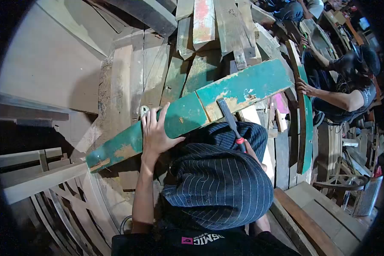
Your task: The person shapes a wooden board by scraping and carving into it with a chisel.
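Observation:
A long board with worn green paint lies slantwise in front of me, with bare wood showing in several patches. My left hand rests on its left half, fingers stretched and spread over the paint. In my right hand is a chisel with a red-collared handle; my fist is closed round the handle and partly hidden by my knee. The flat blade tip touches or hovers at a bare patch near a dark seam across the board; I cannot tell which. My striped trouser legs are just below the board.
Stacked timber lies beyond the board. At the right another person holds a green-painted plank and a green-handled tool. A slatted wooden frame stands at lower left, a pale panel at upper left. Planks lie at lower right.

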Tool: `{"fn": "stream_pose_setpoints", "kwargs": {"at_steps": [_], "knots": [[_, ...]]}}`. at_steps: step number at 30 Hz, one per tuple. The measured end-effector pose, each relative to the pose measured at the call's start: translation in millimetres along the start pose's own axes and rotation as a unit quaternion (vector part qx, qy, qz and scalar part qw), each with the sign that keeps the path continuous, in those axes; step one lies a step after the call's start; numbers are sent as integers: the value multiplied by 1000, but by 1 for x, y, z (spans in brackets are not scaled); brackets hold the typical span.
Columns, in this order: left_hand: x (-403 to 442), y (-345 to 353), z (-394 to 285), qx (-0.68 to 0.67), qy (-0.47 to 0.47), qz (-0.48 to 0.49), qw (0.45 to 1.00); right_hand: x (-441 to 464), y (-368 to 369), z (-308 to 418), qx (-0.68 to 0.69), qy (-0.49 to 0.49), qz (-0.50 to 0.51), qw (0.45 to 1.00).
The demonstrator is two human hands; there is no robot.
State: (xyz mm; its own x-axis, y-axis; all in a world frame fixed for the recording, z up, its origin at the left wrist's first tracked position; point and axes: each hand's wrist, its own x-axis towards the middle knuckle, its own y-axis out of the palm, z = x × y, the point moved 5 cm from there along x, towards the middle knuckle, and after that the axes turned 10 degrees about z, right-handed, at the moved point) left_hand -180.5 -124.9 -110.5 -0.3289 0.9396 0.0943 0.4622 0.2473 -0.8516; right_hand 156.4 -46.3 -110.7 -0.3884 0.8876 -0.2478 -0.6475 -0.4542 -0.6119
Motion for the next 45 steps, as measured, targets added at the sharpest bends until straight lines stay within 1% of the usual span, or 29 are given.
{"fn": "stream_pose_setpoints", "kwargs": {"at_steps": [1, 3, 4, 5, 7, 9, 10, 11, 12, 14, 18, 21, 22, 23, 25, 26, 29, 31, 32, 34, 35, 37, 38, 41, 45], "knots": [[0, 1, -1, 1, 4, -5, 1000, 2, 0, 22, 0, -17, -15, 1000], [-3, 2, -2, 3, 9, -14, 1000, -1, -6, 75, -20, 32, -54, 998], [-4, -1, -8, 15, 7, -28, 999, 2, -11, 96, -28, 41, -66, 997], [-4, -2, -9, 14, 8, -25, 1000, 6, -11, 100, -52, -1, -105, 993], [-3, -2, -8, 8, 3, -23, 1000, 10, -18, 93, -24, 5, -68, 997], [-3, -2, -7, -1, 3, -27, 1000, 5, -22, 78, 12, -20, -41, 999], [-3, -3, -8, -3, 0, -26, 1000, -5, -26, 88, -14, -9, -44, 999], [-4, -2, -8, -5, -3, -22, 1000, -11, -25, 63, -102, 10, -15, 995], [-4, -1, -8, -3, 4, -26, 1000, -5, -18, 1, 28, 58, 30, 997], [-5, -1, -8, -4, 1, -22, 1000, 1, -6, -52, 169, 118, 79, 975], [-4, -1, -8, 1, -5, -18, 1000, 9, -1, -59, 210, 152, 101, 960], [-2, -3, -8, -1, -2, -14, 1000, -13, -18, 5, 23, 44, 78, 996], [-2, -2, -7, -4, 0, -12, 1000, -19, -30, 62, 19, 1, 59, 998], [-2, -2, -7, -6, 2, -10, 1000, -15, -27, 50, 0, 25, 65, 998], [-3, -3, -9, -1, -3, -11, 1000, -4, -20, 49, -39, 72, 79, 993], [-5, -2, -10, 5, -3, -18, 1000, -9, -22, 55, -48, 46, 43, 997], [-4, -2, -13, 12, 5, -32, 999, 1, -23, 90, -44, 1, -1, 999], [-4, -4, -12, 15, 4, -25, 1000, -1, -30, 105, -53, 66, 42, 996], [-5, -2, -11, 13, 6, -30, 999, -6, -28, 99, -19, 55, 35, 998], [-4, -1, -9, 15, 11, -38, 999, -15, -21, 67, -37, 23, 27, 999], [-4, 0, -10, 14, 12, -41, 999, -16, -20, 65, -47, 9, 23, 999], [-4, 2, -9, 17, 10, -36, 999, -21, -25, 58, -76, 13, 51, 996], [-3, 1, -9, 12, 11, -34, 999, -23, -21, 44, -76, -5, 47, 996], [-4, -1, -10, 8, 3, -20, 1000, -23, -24, 52, -33, 45, 71, 996], [-4, 0, -8, 7, -4, -9, 1000, -15, -19, 43, -42, 82, 88, 992]]}}
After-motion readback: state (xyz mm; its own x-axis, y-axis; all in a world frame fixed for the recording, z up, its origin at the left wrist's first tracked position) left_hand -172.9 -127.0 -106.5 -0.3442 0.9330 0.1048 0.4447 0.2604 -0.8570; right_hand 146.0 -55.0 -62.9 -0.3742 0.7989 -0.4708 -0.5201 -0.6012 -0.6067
